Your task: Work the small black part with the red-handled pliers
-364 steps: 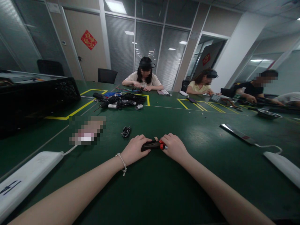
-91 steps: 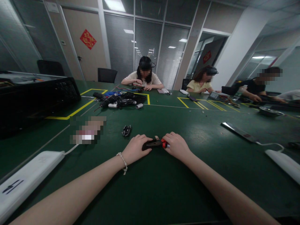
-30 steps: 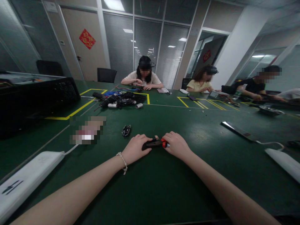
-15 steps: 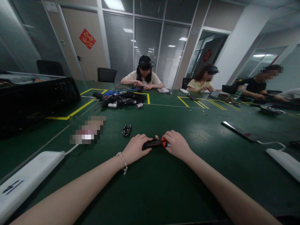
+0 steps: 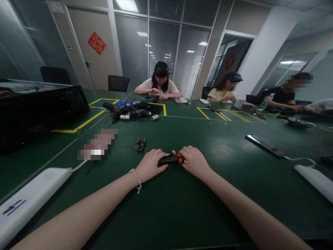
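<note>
A small black tool with a red end (image 5: 170, 159) lies on the green table (image 5: 182, 208) between my hands. My left hand (image 5: 149, 165) is curled over its black end, with a beaded bracelet on the wrist. Fingers of my right hand (image 5: 194, 161) are closed around the red end. A small tan piece shows just above the tool. A little black part (image 5: 139, 144) lies on the table to the left, apart from both hands.
A white power bank (image 5: 28, 199) with a cable sits at the left, another white device (image 5: 314, 182) at the right. A black case (image 5: 39, 111) stands far left. A pile of black tools (image 5: 132, 111) lies further back. Three people sit working at the far side.
Almost nothing differs: both hands stay on the tool in the same spot, and my right hand has shifted slightly left along its red end.
</note>
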Tool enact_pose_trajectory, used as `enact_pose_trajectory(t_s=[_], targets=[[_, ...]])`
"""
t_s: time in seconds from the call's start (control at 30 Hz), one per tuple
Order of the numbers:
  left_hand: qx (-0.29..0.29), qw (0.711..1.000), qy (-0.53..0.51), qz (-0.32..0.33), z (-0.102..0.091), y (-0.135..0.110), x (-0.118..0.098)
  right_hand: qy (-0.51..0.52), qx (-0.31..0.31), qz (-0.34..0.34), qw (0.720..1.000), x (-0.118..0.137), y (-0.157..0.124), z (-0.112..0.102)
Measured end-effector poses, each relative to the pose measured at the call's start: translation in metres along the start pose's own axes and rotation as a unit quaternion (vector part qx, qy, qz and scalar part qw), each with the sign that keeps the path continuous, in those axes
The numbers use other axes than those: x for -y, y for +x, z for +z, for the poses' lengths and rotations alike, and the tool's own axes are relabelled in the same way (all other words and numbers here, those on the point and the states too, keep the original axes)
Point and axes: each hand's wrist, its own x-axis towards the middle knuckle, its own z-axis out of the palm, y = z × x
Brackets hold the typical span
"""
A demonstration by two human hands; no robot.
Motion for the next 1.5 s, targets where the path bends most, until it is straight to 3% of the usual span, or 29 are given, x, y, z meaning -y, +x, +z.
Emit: enact_pose_trajectory(t_s=[0.43, 0.7, 1.0, 1.5], targets=[[-0.001, 1.0, -0.008, -0.003, -0.0003, 0.0, -0.001, 0.0, 0.014, 0.01, 1.0, 0.0018, -0.0009, 0.0], [-0.002, 1.0, -0.004, -0.004, 0.0002, -0.0003, -0.0006, -0.039, -0.007, -0.025, 0.999, 0.0002, -0.002, -0.0043], [-0.013, 1.0, 0.001, 0.008, 0.0031, 0.0, 0.0016, 0.008, 0.018, 0.013, 1.0, 0.0013, -0.0004, -0.0008], [0.0, 1.0, 0.003, 0.0, -0.0009, 0.0004, -0.0009, -0.031, 0.001, -0.009, 0.999, 0.0013, -0.0009, -0.0038]])
